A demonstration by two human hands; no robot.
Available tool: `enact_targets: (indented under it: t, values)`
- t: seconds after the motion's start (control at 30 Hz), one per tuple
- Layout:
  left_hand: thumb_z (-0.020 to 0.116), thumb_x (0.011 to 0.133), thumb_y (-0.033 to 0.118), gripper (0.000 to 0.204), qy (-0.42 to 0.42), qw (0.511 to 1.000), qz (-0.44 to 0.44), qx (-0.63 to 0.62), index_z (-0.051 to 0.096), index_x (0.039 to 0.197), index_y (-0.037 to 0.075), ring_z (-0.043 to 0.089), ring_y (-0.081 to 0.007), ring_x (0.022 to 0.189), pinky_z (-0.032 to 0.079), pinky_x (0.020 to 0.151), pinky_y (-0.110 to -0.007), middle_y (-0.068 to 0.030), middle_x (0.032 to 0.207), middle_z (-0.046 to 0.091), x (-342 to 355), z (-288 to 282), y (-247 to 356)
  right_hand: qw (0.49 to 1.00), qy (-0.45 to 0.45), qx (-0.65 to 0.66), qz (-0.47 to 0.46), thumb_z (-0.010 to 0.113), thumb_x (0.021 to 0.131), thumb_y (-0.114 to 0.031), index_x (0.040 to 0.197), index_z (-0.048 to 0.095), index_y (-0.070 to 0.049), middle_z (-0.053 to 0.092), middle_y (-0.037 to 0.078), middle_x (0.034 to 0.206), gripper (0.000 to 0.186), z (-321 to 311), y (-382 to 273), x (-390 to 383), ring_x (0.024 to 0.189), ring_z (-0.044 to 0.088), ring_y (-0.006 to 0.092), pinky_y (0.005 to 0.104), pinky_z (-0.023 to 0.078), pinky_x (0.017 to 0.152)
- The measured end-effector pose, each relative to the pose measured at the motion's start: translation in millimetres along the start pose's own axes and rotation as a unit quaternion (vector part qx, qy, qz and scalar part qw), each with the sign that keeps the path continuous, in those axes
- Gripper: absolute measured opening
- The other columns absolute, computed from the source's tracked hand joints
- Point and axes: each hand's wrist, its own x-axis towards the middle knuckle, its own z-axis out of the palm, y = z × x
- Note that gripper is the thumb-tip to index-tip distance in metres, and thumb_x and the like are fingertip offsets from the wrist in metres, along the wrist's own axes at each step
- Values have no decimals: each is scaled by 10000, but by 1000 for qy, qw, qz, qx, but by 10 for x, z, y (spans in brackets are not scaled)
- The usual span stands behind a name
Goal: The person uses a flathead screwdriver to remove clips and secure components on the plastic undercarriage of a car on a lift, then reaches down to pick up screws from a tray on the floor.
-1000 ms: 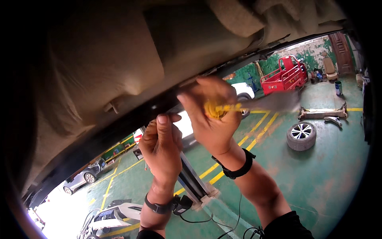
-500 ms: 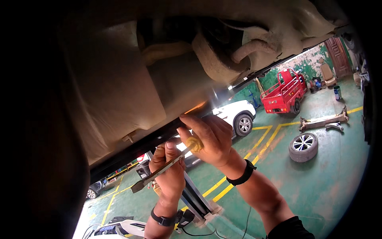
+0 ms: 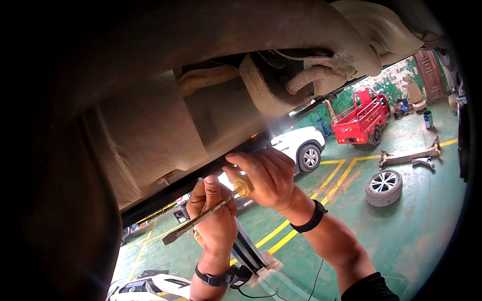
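The right hand (image 3: pixel 268 178), at centre, curls around the yellow handle (image 3: pixel 243 187) of a flat-blade screwdriver (image 3: pixel 198 219) slanting lower left; it looks light and stiff, best held there. The left hand's (image 3: pixel 218 226) thumb and fingers bunch at the black sill trim (image 3: pixel 155 202); whether they pinch anything is unclear. No lettering shows legibly on the screwdriver.

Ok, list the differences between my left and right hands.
The right hand grips a yellow-handled tool; the left hand shows none in its grip. The left hand stands thumb up; the right hand leans leftward, its back showing. Both are raised near the dark edge.
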Motion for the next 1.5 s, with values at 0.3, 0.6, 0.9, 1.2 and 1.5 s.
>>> enact_targets:
  t: [0.3,0.6,0.9,1.2,1.5]
  values:
    - [590,1002,193,204,50,985,154,56,669,926,21,396,-4,523,276,449,-192,58,638,523,135,54,-217,1000,-12,25,14,675,891,-184,1090,629,-25,628,41,725,259,0,5,49,585,606,187,305,481,520]
    - [594,998,208,214,54,990,132,-17,660,916,22,391,-3,510,255,445,-185,50,624,536,30,141,-177,996,26,75,43,823,752,-118,1017,629,-34,677,69,796,339,30,20,-33,597,640,217,310,489,523]
    - [589,999,202,228,92,987,131,27,628,875,14,392,-3,511,265,447,-192,57,607,511,39,199,-157,979,52,102,167,804,786,-166,907,605,-69,661,62,761,253,71,-147,-53,630,648,244,328,504,558]
    - [623,978,135,155,80,989,125,10,641,888,10,395,9,633,284,554,-165,84,708,532,95,221,-83,949,22,140,280,831,762,-140,878,599,-83,641,55,743,266,42,-182,-58,617,645,245,318,490,535]
    - [587,998,147,179,57,996,55,-27,630,892,10,317,4,532,228,475,-189,78,642,458,70,228,43,786,-96,338,508,764,838,-87,839,615,-48,599,49,652,154,-385,-503,-475,618,530,41,234,458,558]
